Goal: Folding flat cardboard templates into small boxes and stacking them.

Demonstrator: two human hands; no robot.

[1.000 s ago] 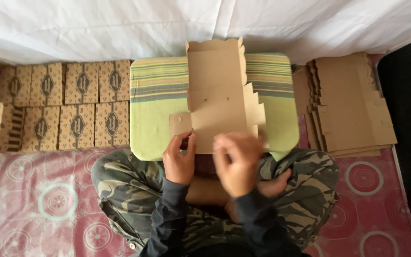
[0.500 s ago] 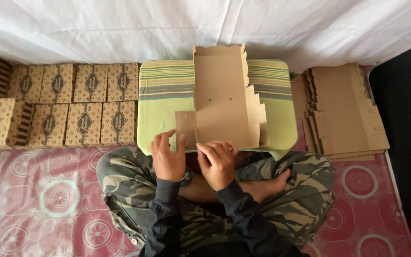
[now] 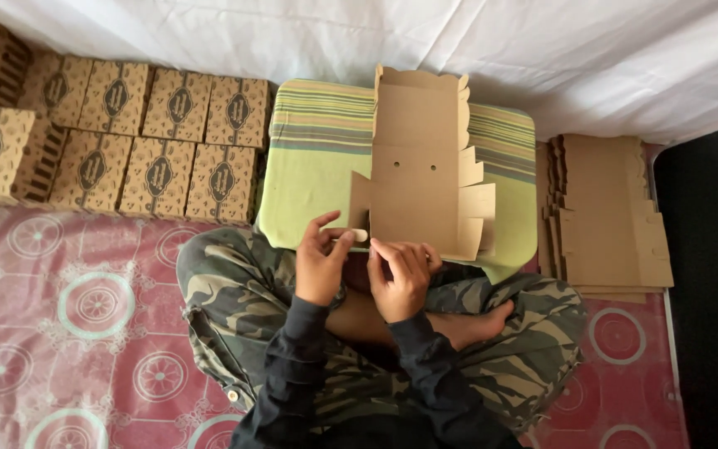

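A flat brown cardboard box blank with cut flaps and two small holes lies on a green striped cushion in front of my crossed legs. My left hand pinches a small white strip between thumb and fingers, just below the blank's lower left flap. My right hand is curled beside it at the blank's lower edge. Its fingertips meet the strip's right end.
Two rows of folded, printed brown boxes stand at the left on a pink patterned mat. A stack of flat blanks lies to the right of the cushion. A white sheet hangs behind. A dark strip of floor runs along the far right.
Both hands have drawn together at the blank's lower left edge, and the white strip now shows between them. The view has shifted slightly; the blank stays on the cushion.
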